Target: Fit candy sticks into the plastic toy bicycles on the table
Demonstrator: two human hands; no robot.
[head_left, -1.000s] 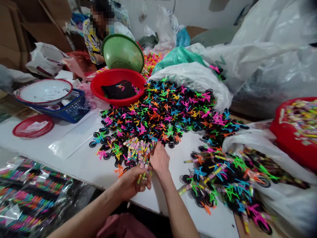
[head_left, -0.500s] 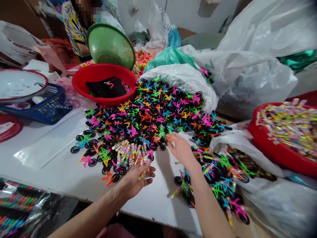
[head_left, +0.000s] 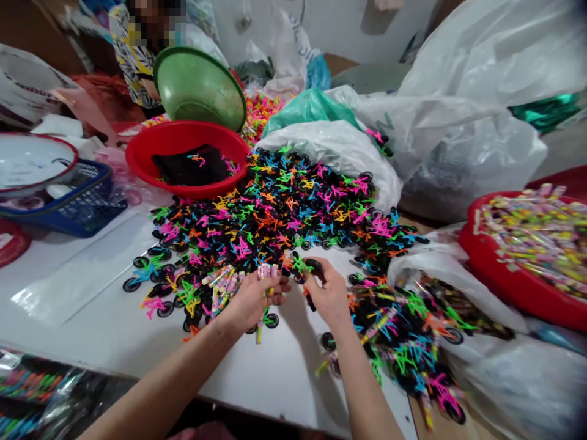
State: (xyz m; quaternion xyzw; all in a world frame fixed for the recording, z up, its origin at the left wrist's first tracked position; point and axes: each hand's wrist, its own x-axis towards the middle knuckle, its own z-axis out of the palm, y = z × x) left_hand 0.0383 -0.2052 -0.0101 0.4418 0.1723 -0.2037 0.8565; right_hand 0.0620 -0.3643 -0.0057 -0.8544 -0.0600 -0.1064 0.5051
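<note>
Carefully, my left hand [head_left: 247,300] pinches patterned tubes [head_left: 268,271] as my right hand [head_left: 329,294] pinches a green toy bicycle [head_left: 300,264]. A light grip best spares its thin frame.

The left hand [head_left: 250,297] partly hides the patterned tubes [head_left: 268,271] it holds.

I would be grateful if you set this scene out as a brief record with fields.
left hand: holding a few patterned tubes
right hand: fingertips at a green toy bicycle, apparently gripping it
surface: white table
main pile: multicoloured toy bicycles, spilling before a white sack
behind, left: red basin holding black material; green basin tilted up behind it
far left: blue basket
far right: red container full of patterned tubes
</note>
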